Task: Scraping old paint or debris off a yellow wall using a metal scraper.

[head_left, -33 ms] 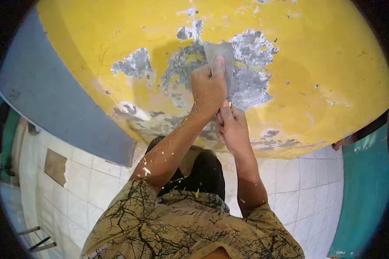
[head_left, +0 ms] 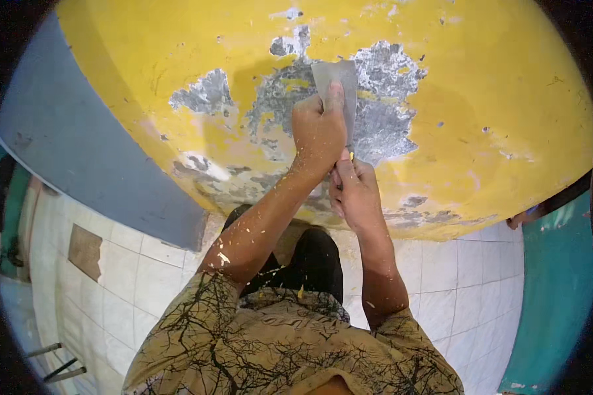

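Observation:
A broad metal scraper [head_left: 333,70] points away from me against a yellow painted wall [head_left: 501,72]. My left hand [head_left: 319,130] is closed round it, the thumb stretched along the flat of the blade. Lower down, my right hand [head_left: 358,192] is closed round the scraper's handle end, most of which the fingers hide. About the blade the paint is gone in a ragged grey patch [head_left: 382,122]. A smaller bare patch [head_left: 207,92] shows to the left. Pale and yellow paint flakes stick to my left forearm [head_left: 260,220].
A blue-grey wall section [head_left: 99,158] borders the yellow on the left. Below lies a white tiled floor [head_left: 155,283] with a brown broken patch [head_left: 85,250]. A green panel [head_left: 557,289] stands at the right. Dark metal legs [head_left: 62,365] show at lower left.
The wall and the scraper's edge sit slightly higher in the picture. Both hands keep the same hold on the scraper.

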A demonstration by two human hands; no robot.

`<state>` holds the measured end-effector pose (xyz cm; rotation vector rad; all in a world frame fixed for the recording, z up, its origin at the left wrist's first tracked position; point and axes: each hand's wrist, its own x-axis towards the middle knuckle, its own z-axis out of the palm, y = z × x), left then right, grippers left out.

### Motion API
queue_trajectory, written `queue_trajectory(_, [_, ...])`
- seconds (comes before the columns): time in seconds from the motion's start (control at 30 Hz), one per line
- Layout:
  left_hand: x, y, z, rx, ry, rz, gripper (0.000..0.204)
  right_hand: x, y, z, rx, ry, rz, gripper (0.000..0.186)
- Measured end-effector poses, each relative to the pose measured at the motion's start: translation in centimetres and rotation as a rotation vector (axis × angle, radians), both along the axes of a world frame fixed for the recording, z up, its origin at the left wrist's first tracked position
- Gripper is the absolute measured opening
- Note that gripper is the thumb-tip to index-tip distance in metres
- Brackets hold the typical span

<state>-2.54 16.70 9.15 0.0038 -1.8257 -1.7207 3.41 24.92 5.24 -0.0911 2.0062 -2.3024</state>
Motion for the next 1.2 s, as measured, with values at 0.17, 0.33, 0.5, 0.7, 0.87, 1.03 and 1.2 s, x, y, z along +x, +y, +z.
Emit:
queue_trajectory(0.17, [-0.2,-0.1,-0.1,0.205,-0.099,-0.117,0.049,-0.1,0.0,-0.5,0.023,0.031,0.017,0.041])
queue_trajectory(0.33, [0.5,-0.3,-1.2,0.006,-0.059,-0.081,0.053,1.2,-0.8,-2.6,0.021,0.068,-0.083,0.048])
queue_trajectory(0.5, [0.8,0.3,0.1,0.018,-0.040,-0.078,0.055,0.5,0.4,-0.2,0.047,-0.024,-0.039,0.046])
queue_trajectory(0.7, [0.0,-0.8,0.7,-0.046,0.021,-0.033,0.056,0.5,-1.3,-0.4,0.035,0.018,-0.078,0.047])
queue_trajectory(0.87, [1.4,-2.0,-2.3,-0.008,-0.107,-0.184,0.054,1.3,-1.6,-0.8,-0.137,-0.109,-0.007,0.047])
queue_trajectory(1.03, [0.6,-2.7,1.3,-0.092,0.083,-0.082,0.051,-1.1,-1.8,2.5,0.027,0.017,-0.022,0.050])
queue_trajectory(1.2, [1.3,-2.8,-1.0,-0.099,0.009,-0.183,0.050,0.8,-1.4,1.1,-0.012,-0.056,0.004,0.047])
